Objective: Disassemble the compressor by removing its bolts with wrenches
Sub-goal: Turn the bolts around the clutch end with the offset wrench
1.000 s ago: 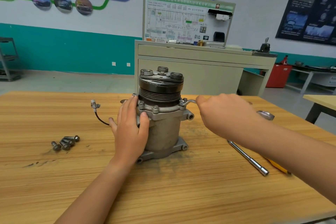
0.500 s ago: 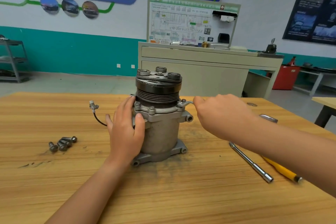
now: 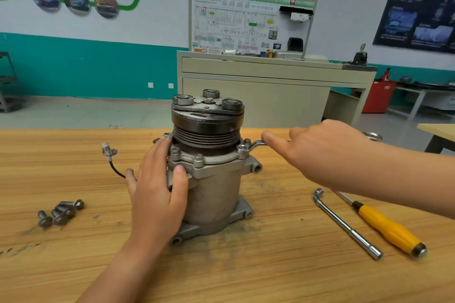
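Left hand (image 3: 157,189) grips the upright grey metal compressor (image 3: 216,189) mid-table; right hand (image 3: 320,152) grasps a slim silver wrench (image 3: 254,145) on its right side. Loose steel bolts (image 3: 60,213) lie left; flange bolts (image 3: 199,157) apparently remain.

An automotive training workshop: a wiring-diagram teaching board (image 3: 236,24) stands on a grey cabinet (image 3: 246,106), wall graphics (image 3: 76,2) show 3 round car pictures, and a wooden bench (image 3: 246,273) carries a compressor (image 3: 211,179), loose bolts (image 3: 61,211), an L-shaped socket wrench (image 3: 344,224) and a yellow-handled screwdriver (image 3: 389,229).
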A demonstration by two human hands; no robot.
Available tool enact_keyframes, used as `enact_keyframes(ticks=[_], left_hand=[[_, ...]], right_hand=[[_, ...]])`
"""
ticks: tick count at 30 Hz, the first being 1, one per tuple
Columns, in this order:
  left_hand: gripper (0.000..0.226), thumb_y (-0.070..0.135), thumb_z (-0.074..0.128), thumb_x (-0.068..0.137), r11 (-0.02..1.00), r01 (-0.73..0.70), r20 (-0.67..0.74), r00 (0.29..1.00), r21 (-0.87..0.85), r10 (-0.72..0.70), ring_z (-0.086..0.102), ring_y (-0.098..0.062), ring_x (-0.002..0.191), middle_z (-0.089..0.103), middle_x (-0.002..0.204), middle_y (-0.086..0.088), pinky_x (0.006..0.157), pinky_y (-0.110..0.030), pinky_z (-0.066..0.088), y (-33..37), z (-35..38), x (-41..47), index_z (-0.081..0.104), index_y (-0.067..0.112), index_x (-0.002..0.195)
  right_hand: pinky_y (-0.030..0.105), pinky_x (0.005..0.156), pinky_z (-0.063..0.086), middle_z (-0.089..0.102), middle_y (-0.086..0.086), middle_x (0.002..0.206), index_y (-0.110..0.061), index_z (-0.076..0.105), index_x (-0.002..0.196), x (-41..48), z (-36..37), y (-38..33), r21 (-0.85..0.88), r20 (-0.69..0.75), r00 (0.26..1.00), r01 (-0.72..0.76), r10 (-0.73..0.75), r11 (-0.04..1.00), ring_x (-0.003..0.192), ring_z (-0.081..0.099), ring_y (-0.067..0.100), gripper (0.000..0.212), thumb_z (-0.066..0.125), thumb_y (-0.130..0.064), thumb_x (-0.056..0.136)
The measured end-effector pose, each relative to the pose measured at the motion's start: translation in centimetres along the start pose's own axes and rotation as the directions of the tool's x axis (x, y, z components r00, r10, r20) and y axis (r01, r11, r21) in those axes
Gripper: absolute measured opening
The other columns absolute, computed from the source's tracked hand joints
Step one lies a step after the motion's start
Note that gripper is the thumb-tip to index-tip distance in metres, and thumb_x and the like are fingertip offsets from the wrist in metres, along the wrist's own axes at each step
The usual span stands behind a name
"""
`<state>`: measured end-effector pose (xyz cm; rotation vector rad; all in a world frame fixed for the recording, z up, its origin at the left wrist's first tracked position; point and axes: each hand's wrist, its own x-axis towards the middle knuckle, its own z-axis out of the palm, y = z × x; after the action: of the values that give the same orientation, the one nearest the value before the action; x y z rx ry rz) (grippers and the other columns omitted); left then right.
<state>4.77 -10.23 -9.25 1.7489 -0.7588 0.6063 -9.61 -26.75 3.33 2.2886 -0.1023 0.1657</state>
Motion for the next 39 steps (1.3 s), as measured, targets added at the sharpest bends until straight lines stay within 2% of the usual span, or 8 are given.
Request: enact_keyframes(ticks=[4, 7, 12, 15, 21, 24, 32, 39], left_hand=[[0.065, 0.046, 0.022, 0.083, 1.0, 0.012, 0.005, 1.0, -0.007, -0.012, 0.027, 0.007, 0.125, 0.04, 0.142, 0.009, 0.113, -0.056, 0.008, 0.2, -0.1, 0.0, 0.039, 0.021, 0.14], [0.065, 0.046, 0.022, 0.082, 1.0, 0.012, 0.002, 1.0, -0.007, -0.012, 0.025, 0.01, 0.124, 0.036, 0.137, 0.017, 0.113, -0.058, 0.009, 0.2, -0.1, 0.1, 0.038, 0.022, 0.14], [0.065, 0.048, 0.021, 0.082, 0.999, 0.025, 0.014, 1.0, -0.023, -0.025, 0.024, 0.011, 0.124, 0.035, 0.14, 0.016, 0.114, -0.056, 0.006, 0.3, -0.1, 0.0, 0.036, 0.024, 0.141], [0.066, 0.048, 0.021, 0.082, 0.999, 0.031, 0.019, 0.999, -0.025, -0.031, 0.027, 0.006, 0.125, 0.039, 0.144, 0.008, 0.113, -0.057, 0.008, 0.4, -0.1, -0.1, 0.037, 0.023, 0.141], [0.066, 0.048, 0.021, 0.082, 0.999, 0.039, 0.021, 0.999, -0.014, -0.038, 0.027, 0.005, 0.126, 0.039, 0.145, 0.007, 0.113, -0.058, 0.009, 0.4, -0.2, -0.1, 0.037, 0.023, 0.141], [0.066, 0.049, 0.021, 0.082, 0.999, 0.044, 0.021, 0.999, -0.006, -0.044, 0.026, 0.005, 0.126, 0.038, 0.145, 0.008, 0.113, -0.057, 0.008, 0.4, -0.2, -0.2, 0.036, 0.024, 0.141], [0.066, 0.049, 0.021, 0.082, 0.998, 0.055, 0.019, 0.998, -0.018, -0.055, 0.026, 0.007, 0.125, 0.038, 0.145, 0.009, 0.112, -0.06, 0.009, 0.3, -0.1, -0.1, 0.036, 0.025, 0.141], [0.067, 0.05, 0.02, 0.082, 0.998, 0.061, 0.026, 0.998, -0.012, -0.061, 0.028, 0.001, 0.129, 0.038, 0.146, 0.007, 0.112, -0.06, 0.01, 0.5, -0.2, -0.2, 0.035, 0.024, 0.142]], right_hand=[[0.03, 0.048, 0.036, 0.053, 0.009, 0.086, -0.012, 0.033, 0.13, 2.4, 2.9, 0.9, 0.108, -0.103, 0.994, -0.033, 0.044, 0.994, 0.064, 0.048, 0.022, 0.05, 0.048, 0.003, 0.085], [0.04, 0.06, 0.054, 0.065, 0.018, 0.081, 0.003, 0.065, 0.099, 5.1, 5.0, 0.4, 0.256, -0.401, 0.913, 0.03, 0.078, 0.966, 0.067, 0.062, 0.031, 0.026, 0.063, 0.013, 0.074], [0.038, 0.058, 0.055, 0.065, 0.014, 0.072, 0.001, 0.062, 0.103, 5.5, 4.8, 0.5, 0.391, -0.573, 0.797, 0.06, 0.191, 0.919, 0.058, 0.059, 0.023, 0.024, 0.059, 0.008, 0.08], [0.025, 0.041, 0.037, 0.05, 0.003, 0.062, 0.002, 0.049, 0.125, 1.6, 3.1, 1.0, 0.682, -0.502, 0.692, -0.052, 0.518, 0.73, 0.046, 0.043, 0.016, 0.035, 0.046, -0.006, 0.092], [0.036, 0.054, 0.05, 0.057, -0.003, 0.074, -0.03, 0.014, 0.145, -3.8, 1.5, -1.4, 0.473, -0.115, 0.952, -0.2, 0.285, 0.858, 0.061, 0.055, 0.02, 0.055, 0.039, -0.019, 0.096], [0.029, 0.056, 0.044, 0.052, -0.006, 0.076, -0.037, -0.001, 0.143, -3.3, 1.4, -2.3, 0.453, -0.052, 0.964, -0.211, 0.262, 0.866, 0.065, 0.052, 0.015, 0.056, 0.031, -0.021, 0.098], [0.026, 0.037, 0.022, 0.033, -0.001, 0.057, -0.011, 0.017, 0.139, -1.5, -2.2, -3.2, 0.231, 0.145, 0.965, -0.246, 0.217, 0.941, 0.045, 0.028, 0.015, 0.061, 0.038, 0.004, 0.083], [0.027, 0.037, 0.028, 0.033, 0.001, 0.058, -0.004, 0.011, 0.142, -1.0, -2.3, -3.1, 0.08, 0.109, 0.988, -0.118, 0.109, 0.99, 0.045, 0.031, 0.017, 0.058, 0.037, -0.001, 0.09]])
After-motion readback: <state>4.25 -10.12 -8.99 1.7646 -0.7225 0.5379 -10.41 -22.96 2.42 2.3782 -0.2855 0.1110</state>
